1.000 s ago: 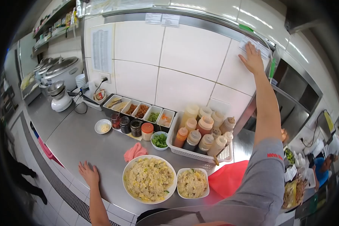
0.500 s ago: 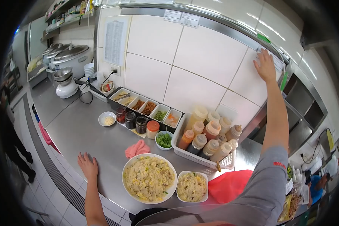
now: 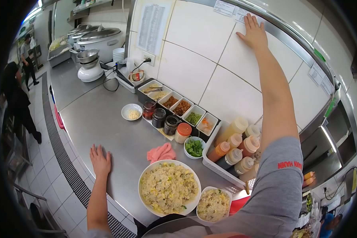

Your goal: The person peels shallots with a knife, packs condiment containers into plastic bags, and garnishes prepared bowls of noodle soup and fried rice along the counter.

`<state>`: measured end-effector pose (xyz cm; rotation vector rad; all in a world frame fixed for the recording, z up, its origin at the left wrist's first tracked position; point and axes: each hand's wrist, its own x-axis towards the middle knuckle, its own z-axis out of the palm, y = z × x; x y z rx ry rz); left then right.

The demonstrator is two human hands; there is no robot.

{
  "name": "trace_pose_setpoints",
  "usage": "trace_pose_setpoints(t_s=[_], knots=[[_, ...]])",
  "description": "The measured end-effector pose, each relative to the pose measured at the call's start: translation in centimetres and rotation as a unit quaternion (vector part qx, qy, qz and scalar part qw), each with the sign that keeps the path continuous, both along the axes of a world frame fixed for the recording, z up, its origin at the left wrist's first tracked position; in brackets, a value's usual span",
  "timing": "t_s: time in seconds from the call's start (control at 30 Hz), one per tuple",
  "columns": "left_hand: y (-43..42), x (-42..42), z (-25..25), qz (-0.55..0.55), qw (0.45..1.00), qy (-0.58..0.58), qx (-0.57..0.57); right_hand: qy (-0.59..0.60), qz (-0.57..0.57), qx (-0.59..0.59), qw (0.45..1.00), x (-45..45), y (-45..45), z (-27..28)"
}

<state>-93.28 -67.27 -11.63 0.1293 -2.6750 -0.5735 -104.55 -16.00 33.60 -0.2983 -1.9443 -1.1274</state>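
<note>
My left hand (image 3: 100, 160) rests on the steel counter (image 3: 101, 135) with its fingers stretched out and nothing in it. My right hand (image 3: 254, 33), also empty and spread, is raised high against the tiled wall. Its fingertips are at a printed paper slip (image 3: 242, 15) on the metal rail. Close to my body stands a large white bowl (image 3: 140, 192) heaped with fried rice (image 3: 168, 186). Right of it is a smaller bowl of fried rice (image 3: 213, 204). Behind the large bowl lies a crumpled pink cloth (image 3: 161, 153).
A white basket of squeeze bottles (image 3: 223, 170) stands right. Along the wall are topping containers (image 3: 182, 108), sauce jars (image 3: 159, 118), a bowl of chopped greens (image 3: 194, 147) and a small white bowl (image 3: 131, 106). Large lidded pots (image 3: 101, 37) stand far left. People (image 3: 18, 95) are in the left aisle.
My right hand has moved left along the rail, from the slips on the right to the upper middle ones. My left hand stays on the counter. The view has turned right.
</note>
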Motion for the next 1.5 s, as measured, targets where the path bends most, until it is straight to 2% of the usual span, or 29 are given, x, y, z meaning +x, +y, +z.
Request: trace_pose_setpoints(t_s=[0.13,0.2,0.4,0.77,0.8,0.9,0.93,0.97,1.03,1.1,1.2,1.23,1.27,1.37,1.43,1.5], knots=[[0.1,0.1,0.2,-0.017,1.000,-0.001,0.011,0.005,-0.027,0.007,1.000,5.3,3.3,-1.2],[0.0,0.3,0.2,-0.005,1.000,-0.024,0.015,0.013,0.004,-0.008,1.000,9.1,5.7,-1.6],[0.0,0.2,-0.2,-0.005,1.000,-0.022,0.006,0.010,-0.054,-0.036,0.998,17.6,9.6,-1.3],[0.0,0.2,-0.1,0.005,1.000,-0.025,0.000,-0.010,-0.111,-0.063,0.992,22.5,11.4,-0.1],[0.2,-0.1,-0.4,0.001,1.000,-0.021,-0.007,-0.019,-0.129,-0.051,0.990,22.2,11.0,-0.1],[-0.2,0.6,-0.2,0.012,1.000,-0.014,-0.003,0.013,-0.050,-0.014,0.999,20.7,8.6,-0.4],[0.1,0.5,0.2,0.001,1.000,-0.004,0.002,0.029,0.024,0.013,0.999,19.0,7.9,-0.5],[0.2,0.2,0.1,0.008,1.000,0.000,0.004,0.032,0.032,0.015,0.999,16.8,7.0,-0.6],[-0.2,0.1,-0.5,-0.013,1.000,0.001,0.001,-0.014,0.149,-0.012,0.989,10.9,4.2,-0.7],[-0.4,0.0,-0.3,0.002,1.000,-0.011,0.006,-0.033,0.163,-0.019,0.986,5.4,0.8,-0.5],[-1.0,0.2,0.2,-0.037,0.998,-0.030,0.039,-0.071,0.072,0.052,0.993,-1.9,-5.4,-0.1],[-1.2,0.0,0.0,-0.036,0.997,-0.034,0.052,-0.091,0.095,-0.017,0.991,-3.5,-6.7,0.5],[-1.4,-0.2,0.1,-0.037,0.997,-0.041,0.056,-0.044,0.128,-0.005,0.991,-7.0,-4.6,0.8],[-1.9,-0.5,-1.4,-0.033,0.999,-0.025,0.027,0.031,0.057,-0.035,0.997,-9.2,-4.8,1.1],[-2.2,-0.3,-0.8,-0.026,0.998,-0.026,0.046,0.056,0.085,0.007,0.995,-11.2,-2.5,0.6],[-2.2,-0.3,-0.6,-0.048,0.996,-0.022,0.067,0.022,0.074,0.024,0.997,-10.8,-1.7,-0.1]])
